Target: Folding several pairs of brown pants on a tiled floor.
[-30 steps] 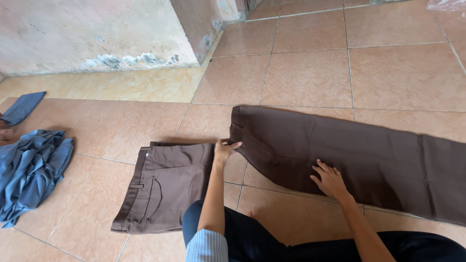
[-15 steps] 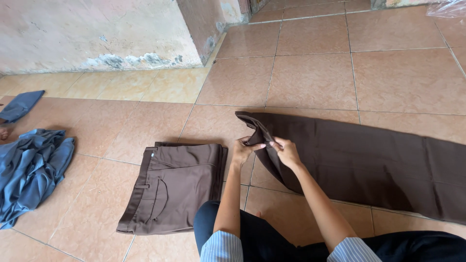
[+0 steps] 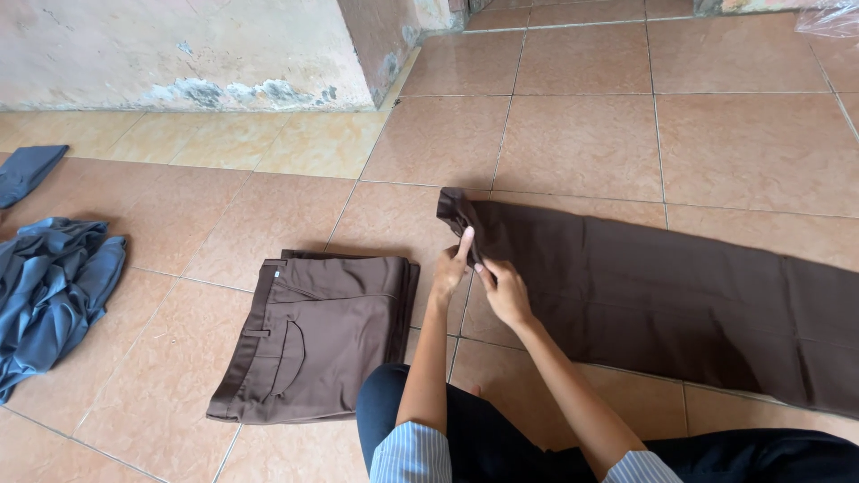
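On tiled floor: two hands, left hand (image 3: 450, 273) and right hand (image 3: 504, 288), grips pinching spread brown trousers (image 3: 644, 286); one folded pair (image 3: 313, 335).

Folded trousers (image 3: 318, 335) left of spread trousers (image 3: 653, 291) — heap (image 3: 49, 286) (clothes) farther left.

We see one small label (image 3: 279, 275): a tiny light-blue tag at the waistband corner of the folded brown trousers (image 3: 313, 344), left of centre. Top right corner, a clear plastic bag (image 3: 828, 18), partly cut off. No signs/screens.
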